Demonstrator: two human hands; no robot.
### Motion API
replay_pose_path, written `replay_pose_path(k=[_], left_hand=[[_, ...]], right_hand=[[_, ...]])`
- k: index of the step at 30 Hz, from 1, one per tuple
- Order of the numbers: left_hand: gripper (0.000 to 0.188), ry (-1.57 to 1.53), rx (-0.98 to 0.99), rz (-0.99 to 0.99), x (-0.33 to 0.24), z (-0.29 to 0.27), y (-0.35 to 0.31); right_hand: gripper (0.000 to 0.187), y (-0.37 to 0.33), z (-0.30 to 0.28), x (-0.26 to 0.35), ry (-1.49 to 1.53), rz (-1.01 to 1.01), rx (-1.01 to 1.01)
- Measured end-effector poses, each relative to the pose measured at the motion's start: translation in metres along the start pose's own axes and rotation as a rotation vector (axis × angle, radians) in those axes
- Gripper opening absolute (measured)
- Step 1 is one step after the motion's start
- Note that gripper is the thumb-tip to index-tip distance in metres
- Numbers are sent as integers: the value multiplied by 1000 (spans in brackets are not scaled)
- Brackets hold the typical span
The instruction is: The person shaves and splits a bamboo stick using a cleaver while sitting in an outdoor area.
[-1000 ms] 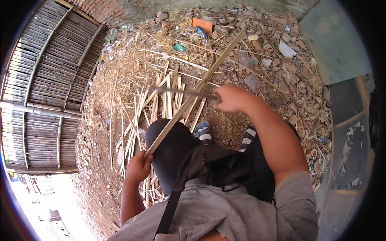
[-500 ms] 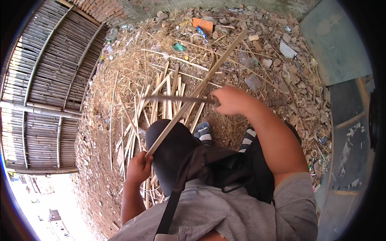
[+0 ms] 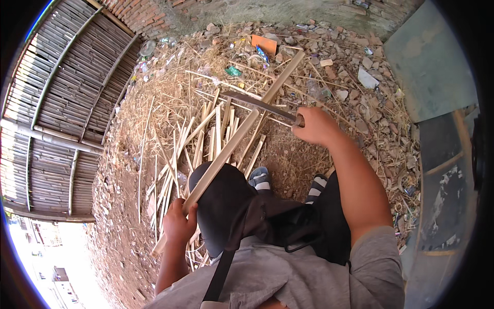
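My left hand point(image 3: 179, 221) is closed round the near part of a long split bamboo strip point(image 3: 221, 158), whose end pokes out below the fist. The strip slants up and away to the right, passing over my dark-clad left knee point(image 3: 218, 198). In my right hand point(image 3: 316, 126) is the handle of a machete point(image 3: 270, 108). Its dark blade points left and crosses the far half of the strip; whether the edge bites into it I cannot tell. Beneath lie several pale cut bamboo strips point(image 3: 218, 135), heaped loosely on the ground.
My sandalled feet point(image 3: 261, 180) rest on bare soil. Straw, broken bricks, stones and litter cover the ground point(image 3: 355, 103), with an orange flat piece point(image 3: 264, 44) at the far side. A bamboo-slat wall point(image 3: 67, 77) stands left, a brick wall point(image 3: 231, 18) far, grey panels point(image 3: 432, 56) right.
The strip has slid down through my left hand, so its near end now shows below the fist. My right hand moved right with the machete, whose blade now slants up to the left.
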State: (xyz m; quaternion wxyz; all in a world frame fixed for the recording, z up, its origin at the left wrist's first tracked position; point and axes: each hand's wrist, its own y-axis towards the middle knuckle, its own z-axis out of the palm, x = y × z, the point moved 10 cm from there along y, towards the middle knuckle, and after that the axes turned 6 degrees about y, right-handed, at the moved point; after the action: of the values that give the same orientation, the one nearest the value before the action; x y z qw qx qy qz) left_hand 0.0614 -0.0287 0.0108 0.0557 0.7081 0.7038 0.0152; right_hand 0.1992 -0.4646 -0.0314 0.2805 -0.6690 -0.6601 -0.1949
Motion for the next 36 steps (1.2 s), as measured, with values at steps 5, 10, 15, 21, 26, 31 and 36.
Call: replay_pose_path(k=[5,10,15,21,26,31,36], left_hand=[[48,-108,207,-10,-12,11,-1],[41,-235,414,27,-2,30,-7],[33,-320,599,12,-15,31,1],[30,-389,636,-2,7,53,-4],[28,-466,603,28,-3,50,0],[27,-426,600,16,-3,48,-4],[26,-415,564,85,-5,50,-1]], right_hand=[[27,-19,41,44,-4,-165,120],[26,-15,71,62,-7,-274,260],[38,13,43,-6,157,52,59],[42,-5,59,46,58,-155,297],[63,19,18,-47,235,136,60],[41,-9,39,33,0,-118,287],[42,1,36,-7,15,-71,368]])
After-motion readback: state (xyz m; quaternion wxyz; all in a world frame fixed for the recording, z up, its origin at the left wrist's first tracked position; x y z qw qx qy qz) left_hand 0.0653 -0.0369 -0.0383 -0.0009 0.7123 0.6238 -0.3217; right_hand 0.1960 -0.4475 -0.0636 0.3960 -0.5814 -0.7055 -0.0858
